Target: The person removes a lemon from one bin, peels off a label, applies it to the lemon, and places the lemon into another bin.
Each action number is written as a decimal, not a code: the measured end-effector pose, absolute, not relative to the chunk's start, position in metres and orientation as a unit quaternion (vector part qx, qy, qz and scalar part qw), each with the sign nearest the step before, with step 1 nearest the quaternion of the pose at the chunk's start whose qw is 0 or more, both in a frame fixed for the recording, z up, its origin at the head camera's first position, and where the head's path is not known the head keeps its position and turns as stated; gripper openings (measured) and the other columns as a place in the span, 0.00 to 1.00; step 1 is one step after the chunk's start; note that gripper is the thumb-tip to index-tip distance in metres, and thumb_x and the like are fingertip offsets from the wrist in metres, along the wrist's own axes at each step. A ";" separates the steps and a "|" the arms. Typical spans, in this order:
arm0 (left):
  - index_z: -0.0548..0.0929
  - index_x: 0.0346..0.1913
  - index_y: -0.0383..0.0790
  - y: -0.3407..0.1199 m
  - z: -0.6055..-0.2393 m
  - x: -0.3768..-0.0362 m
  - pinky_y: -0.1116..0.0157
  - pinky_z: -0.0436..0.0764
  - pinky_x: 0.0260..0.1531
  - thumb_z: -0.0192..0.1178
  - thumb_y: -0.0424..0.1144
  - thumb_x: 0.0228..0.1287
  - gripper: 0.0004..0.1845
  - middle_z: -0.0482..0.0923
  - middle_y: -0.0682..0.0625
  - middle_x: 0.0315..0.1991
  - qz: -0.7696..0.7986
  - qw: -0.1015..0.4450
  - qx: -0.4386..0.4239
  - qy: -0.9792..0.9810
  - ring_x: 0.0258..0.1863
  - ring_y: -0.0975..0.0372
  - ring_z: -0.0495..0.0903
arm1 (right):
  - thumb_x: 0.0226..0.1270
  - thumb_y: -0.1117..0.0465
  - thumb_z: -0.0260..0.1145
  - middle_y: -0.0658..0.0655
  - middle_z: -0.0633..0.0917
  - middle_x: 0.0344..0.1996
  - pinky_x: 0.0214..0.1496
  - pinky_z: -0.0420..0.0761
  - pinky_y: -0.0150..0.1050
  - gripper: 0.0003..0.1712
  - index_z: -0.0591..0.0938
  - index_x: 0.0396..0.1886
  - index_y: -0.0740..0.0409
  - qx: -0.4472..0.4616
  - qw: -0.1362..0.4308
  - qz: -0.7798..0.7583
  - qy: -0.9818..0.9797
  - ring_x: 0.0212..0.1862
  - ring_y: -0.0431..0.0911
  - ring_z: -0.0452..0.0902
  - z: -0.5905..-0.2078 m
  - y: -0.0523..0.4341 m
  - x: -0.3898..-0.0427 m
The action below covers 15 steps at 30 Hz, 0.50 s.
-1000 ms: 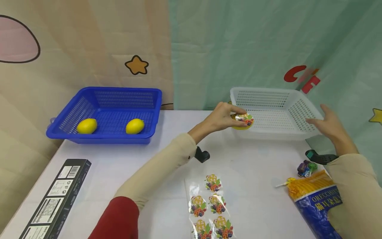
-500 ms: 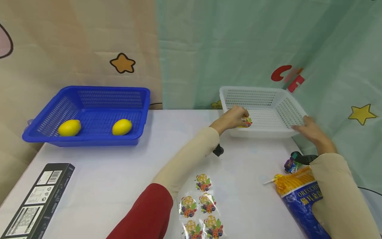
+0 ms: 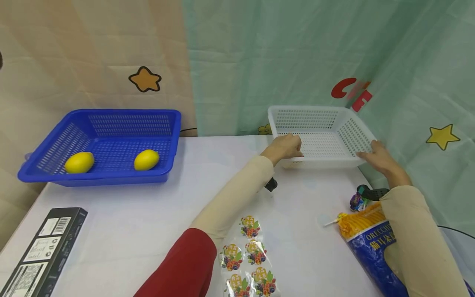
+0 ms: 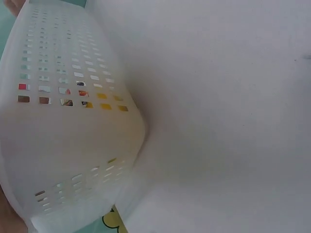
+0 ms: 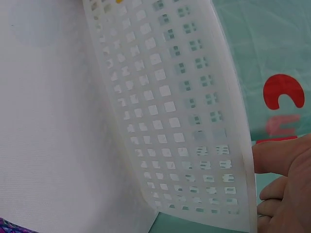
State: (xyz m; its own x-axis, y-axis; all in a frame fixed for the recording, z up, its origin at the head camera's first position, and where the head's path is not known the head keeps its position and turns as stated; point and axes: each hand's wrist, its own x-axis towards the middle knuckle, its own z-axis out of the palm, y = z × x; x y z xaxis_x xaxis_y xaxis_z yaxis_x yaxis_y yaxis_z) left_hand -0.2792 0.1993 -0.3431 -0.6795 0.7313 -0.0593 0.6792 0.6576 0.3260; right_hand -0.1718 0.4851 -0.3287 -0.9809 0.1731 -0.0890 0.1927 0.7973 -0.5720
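My left hand (image 3: 285, 147) reaches over the near left corner of the white basket (image 3: 315, 163). Below it, through the basket's holes in the left wrist view, show bits of a yellow fruit (image 4: 103, 106) with a colourful sticker. The fingertips are largely hidden, so whether they still hold the fruit cannot be made out. My right hand (image 3: 382, 162) grips the basket's near right rim, its thumb against the edge and the other fingers curled outside. Fruit-print stickers on a clear sheet (image 3: 250, 260) lie at the table's front.
A blue basket (image 3: 111, 177) holding two lemons (image 3: 146, 159) stands at the back left. A black box (image 3: 46, 251) lies at left. On the right are a blue and yellow pasta bag (image 3: 371, 239), lollipops (image 3: 357, 203) and a black object (image 3: 372, 192). A curtain hangs behind.
My left hand carried the stickered yellow fruit right and down into the white basket, out of the head view. My right hand came in and took hold of the basket rim.
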 end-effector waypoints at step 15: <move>0.74 0.65 0.40 0.093 -0.334 -0.256 0.63 0.69 0.63 0.56 0.49 0.73 0.24 0.71 0.48 0.65 0.277 0.032 0.448 0.850 0.66 0.59 0.69 | 0.77 0.57 0.47 0.86 0.50 0.63 0.62 0.53 0.74 0.37 0.49 0.68 0.84 0.061 -0.006 -0.292 0.954 0.61 0.78 0.50 -0.336 0.486 -0.174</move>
State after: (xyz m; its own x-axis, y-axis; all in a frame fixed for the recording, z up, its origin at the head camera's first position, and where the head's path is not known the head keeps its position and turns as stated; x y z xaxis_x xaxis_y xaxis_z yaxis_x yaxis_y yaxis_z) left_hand -0.2555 0.0933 -0.3340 -0.5971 0.7785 0.1935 0.7430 0.4458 0.4992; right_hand -0.1736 0.4864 -0.3361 -0.9925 0.1198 -0.0247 0.1130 0.8215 -0.5588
